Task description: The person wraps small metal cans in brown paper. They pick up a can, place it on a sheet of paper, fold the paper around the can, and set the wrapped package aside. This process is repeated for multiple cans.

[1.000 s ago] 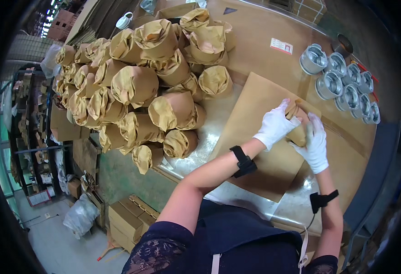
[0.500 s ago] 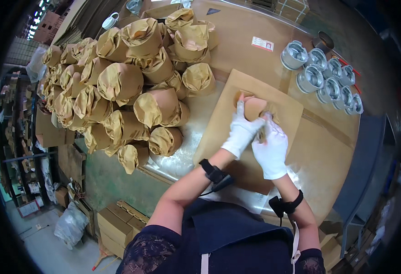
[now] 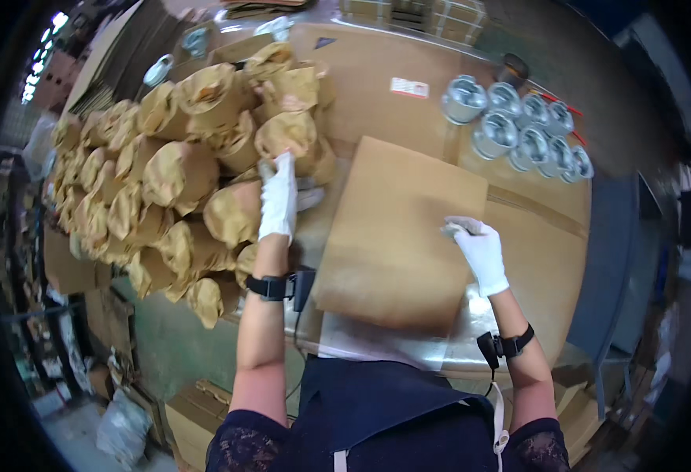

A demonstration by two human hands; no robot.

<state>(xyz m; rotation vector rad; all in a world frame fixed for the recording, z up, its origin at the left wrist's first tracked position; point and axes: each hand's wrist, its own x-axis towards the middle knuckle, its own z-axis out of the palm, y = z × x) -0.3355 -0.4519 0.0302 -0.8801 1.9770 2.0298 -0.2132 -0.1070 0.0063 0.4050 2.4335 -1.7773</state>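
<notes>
My left hand (image 3: 279, 197), in a white glove, reaches to the right side of a pile of bundles wrapped in brown paper. Its fingers are closed against a paper-wrapped bundle (image 3: 286, 135) with a crumpled top; the bundle partly hides them. Over the right part of a flat cardboard sheet (image 3: 397, 236) hovers my right hand (image 3: 481, 253), also gloved in white. Its fingers are bent in and drawn together, with nothing visible in them. The sheet lies on the table with no bundle on it.
Several wrapped bundles (image 3: 180, 175) are stacked on the table's left. Several silvery metal parts (image 3: 495, 135) stand in rows at the back right, beside a dark cup-like container (image 3: 512, 69). A small printed label (image 3: 409, 87) lies on the cardboard-covered tabletop (image 3: 353, 67).
The wrapped bundle has left the cardboard sheet, and my left hand has moved left to the pile. My right hand has let go and moved slightly right. The view has shifted.
</notes>
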